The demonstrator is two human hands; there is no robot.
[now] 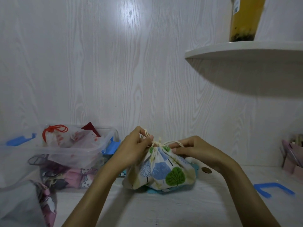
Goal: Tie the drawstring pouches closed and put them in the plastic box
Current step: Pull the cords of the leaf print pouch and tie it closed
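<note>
A cream pouch printed with blue and green trees (161, 171) stands on the white table, its neck gathered. My left hand (136, 145) pinches a loop of the cream drawstring (158, 142) at the neck's left side. On the other side, my right hand (195, 150) pinches the cord's right loop, fingers lying against the pouch top. The clear plastic box (91, 154) with blue latches sits to the left and holds a white pouch with a red cord (54, 134) plus other pouches. A blue pouch (152, 191) lies partly hidden under the tree pouch.
A pink cartoon-print pouch (80, 177) lies in front of the box, another (47, 203) at the lower left. A blue latch piece (273, 188) and a coin (206, 170) lie to the right. A white shelf (246, 53) with a yellow drink cup juts out above right.
</note>
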